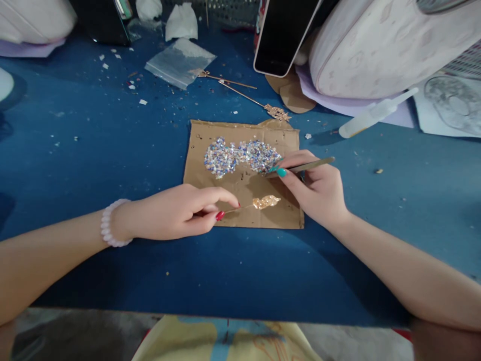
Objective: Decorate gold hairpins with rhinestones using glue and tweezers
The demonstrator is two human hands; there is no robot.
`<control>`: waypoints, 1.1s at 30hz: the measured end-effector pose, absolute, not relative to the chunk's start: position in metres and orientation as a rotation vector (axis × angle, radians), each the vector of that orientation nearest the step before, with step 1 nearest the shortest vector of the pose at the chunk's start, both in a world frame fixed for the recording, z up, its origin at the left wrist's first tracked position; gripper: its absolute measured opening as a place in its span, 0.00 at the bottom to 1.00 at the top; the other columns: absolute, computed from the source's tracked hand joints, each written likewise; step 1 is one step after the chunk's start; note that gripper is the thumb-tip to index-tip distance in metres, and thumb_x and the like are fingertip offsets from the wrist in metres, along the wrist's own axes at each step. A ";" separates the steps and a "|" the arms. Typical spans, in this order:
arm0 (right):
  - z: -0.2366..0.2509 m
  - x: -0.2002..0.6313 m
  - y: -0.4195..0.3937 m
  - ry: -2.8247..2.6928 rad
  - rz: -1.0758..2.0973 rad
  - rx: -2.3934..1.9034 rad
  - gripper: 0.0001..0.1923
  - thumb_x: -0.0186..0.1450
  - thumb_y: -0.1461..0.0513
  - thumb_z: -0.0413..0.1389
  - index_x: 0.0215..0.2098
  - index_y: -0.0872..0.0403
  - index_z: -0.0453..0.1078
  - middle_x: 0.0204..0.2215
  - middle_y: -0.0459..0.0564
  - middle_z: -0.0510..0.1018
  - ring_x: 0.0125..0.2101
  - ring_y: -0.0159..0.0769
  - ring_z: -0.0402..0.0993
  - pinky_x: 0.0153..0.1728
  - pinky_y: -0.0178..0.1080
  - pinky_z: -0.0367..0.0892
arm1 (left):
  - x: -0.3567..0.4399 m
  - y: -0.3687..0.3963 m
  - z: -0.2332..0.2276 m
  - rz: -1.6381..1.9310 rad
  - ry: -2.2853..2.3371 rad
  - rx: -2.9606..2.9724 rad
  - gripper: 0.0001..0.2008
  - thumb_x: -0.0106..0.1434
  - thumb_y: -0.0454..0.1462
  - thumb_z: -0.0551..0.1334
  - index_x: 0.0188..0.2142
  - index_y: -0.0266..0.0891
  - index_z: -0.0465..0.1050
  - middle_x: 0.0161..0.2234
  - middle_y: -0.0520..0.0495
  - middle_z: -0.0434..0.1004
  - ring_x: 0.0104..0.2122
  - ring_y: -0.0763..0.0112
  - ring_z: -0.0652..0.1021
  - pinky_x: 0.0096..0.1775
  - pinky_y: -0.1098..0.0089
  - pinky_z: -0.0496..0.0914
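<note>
My left hand point(188, 210) is closed on the thin stem of a gold hairpin point(266, 202), whose ornate head lies over the lower part of a cardboard sheet point(199, 185). Between the thumb and fingers of my right hand point(315, 183) is a pair of metal tweezers point(313, 164), slanting down to the left. Their tips are at the right edge of a pile of small rhinestones point(221, 158), coloured blue, white and pink. I cannot make out whether the tips hold a stone.
Two more gold hairpins point(277, 112) lie behind the cardboard, near a clear plastic bag point(180, 62). A phone point(287, 35) leans at the back, beside a pale rounded case point(361, 50). A small squeeze bottle point(370, 118) lies at the right. Scattered bits dot the blue table point(112, 150).
</note>
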State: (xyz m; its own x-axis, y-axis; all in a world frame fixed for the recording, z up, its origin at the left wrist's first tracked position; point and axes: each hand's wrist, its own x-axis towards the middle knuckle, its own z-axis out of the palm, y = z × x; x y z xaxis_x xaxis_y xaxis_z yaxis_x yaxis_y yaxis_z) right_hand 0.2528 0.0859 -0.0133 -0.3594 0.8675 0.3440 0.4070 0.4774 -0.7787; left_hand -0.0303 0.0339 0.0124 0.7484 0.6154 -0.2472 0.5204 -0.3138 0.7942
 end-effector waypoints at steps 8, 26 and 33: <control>-0.015 0.252 0.085 -1.955 0.800 -1.067 0.04 0.66 0.64 0.58 0.36 0.53 0.75 0.36 0.51 0.81 0.38 0.39 0.78 0.41 0.44 0.73 | -0.031 0.034 0.012 0.124 0.869 1.979 0.17 0.72 0.37 0.51 0.59 0.42 0.64 0.20 0.60 0.72 0.17 0.79 0.69 0.24 0.77 0.60; -0.011 0.250 0.085 -1.888 0.740 -1.212 0.12 0.67 0.52 0.59 0.35 0.51 0.76 0.33 0.50 0.81 0.36 0.39 0.77 0.35 0.41 0.72 | -0.032 0.035 0.012 0.107 0.863 1.969 0.18 0.72 0.38 0.51 0.59 0.41 0.64 0.20 0.58 0.73 0.17 0.77 0.70 0.24 0.76 0.60; -0.014 0.252 0.089 -1.810 0.733 -1.217 0.09 0.68 0.54 0.59 0.38 0.50 0.75 0.35 0.49 0.82 0.36 0.37 0.78 0.36 0.41 0.73 | -0.031 0.035 0.013 0.102 0.866 1.966 0.18 0.72 0.37 0.51 0.59 0.39 0.64 0.20 0.58 0.73 0.18 0.76 0.71 0.25 0.75 0.60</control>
